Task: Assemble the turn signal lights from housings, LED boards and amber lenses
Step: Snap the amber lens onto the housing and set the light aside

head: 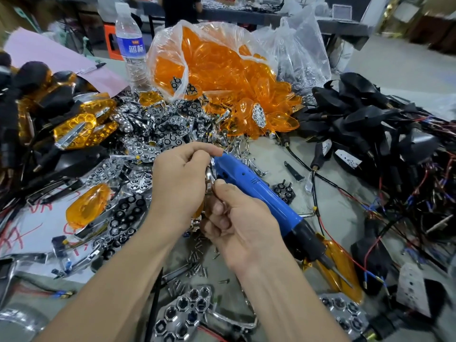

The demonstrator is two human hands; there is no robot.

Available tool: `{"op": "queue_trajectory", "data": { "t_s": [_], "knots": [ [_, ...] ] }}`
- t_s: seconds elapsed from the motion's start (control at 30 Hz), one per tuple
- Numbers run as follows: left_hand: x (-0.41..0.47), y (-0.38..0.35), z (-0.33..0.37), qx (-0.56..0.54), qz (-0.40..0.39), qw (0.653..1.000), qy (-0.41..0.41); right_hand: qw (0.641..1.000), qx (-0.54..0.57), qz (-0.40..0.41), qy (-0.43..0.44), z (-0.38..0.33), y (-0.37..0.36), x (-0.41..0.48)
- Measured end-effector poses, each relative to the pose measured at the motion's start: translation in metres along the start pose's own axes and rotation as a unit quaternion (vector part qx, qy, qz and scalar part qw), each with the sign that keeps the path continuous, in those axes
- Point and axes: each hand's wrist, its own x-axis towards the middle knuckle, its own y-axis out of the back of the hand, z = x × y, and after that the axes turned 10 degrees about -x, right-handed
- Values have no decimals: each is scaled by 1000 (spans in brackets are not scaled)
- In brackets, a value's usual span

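- A chrome part (209, 177), mostly hidden, is pinched at the centre by the curled grip of the left hand (180, 183) and by the thumb and fingers of the right hand (237, 225).
- If the pinch slips, the part could be lost in the chrome reflector pile (153, 129) at 10 o'clock.
- The blue screwdriver (256, 193), lying just under the hands toward 4 o'clock, could be knocked.
- Amber lenses (217, 65) are bagged at 12 o'clock; black housings (365, 119) with tangled wires crowd 3 o'clock.
- Loose screws (197, 265) are scattered on the counter (330, 169) at 6 o'clock.
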Motion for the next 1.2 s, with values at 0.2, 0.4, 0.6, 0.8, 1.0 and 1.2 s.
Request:
{"op": "queue_trajectory", "data": {
  "t_s": [0.2,0.4,0.6,0.8,1.0,1.2],
  "knots": [
    [9,10,-3,62,-17,998,24,999,-36,2,1,1,-7,-5],
    [0,-3,-1,-49,26,998,33,1000,-3,-1,4,-7,-8,-4],
    [4,19,0,158,-56,983,-76,989,-119,-14,85,-19,5,-4],
    [13,28,6,96,-142,984,56,965,-218,49,141,-25,10,-3],
    [11,37,18,-6,-174,966,191,937,-255,100,218,-27,12,-1],
    [10,40,34,-66,-184,955,221,915,-310,46,253,-33,16,-4]
  ]
}}
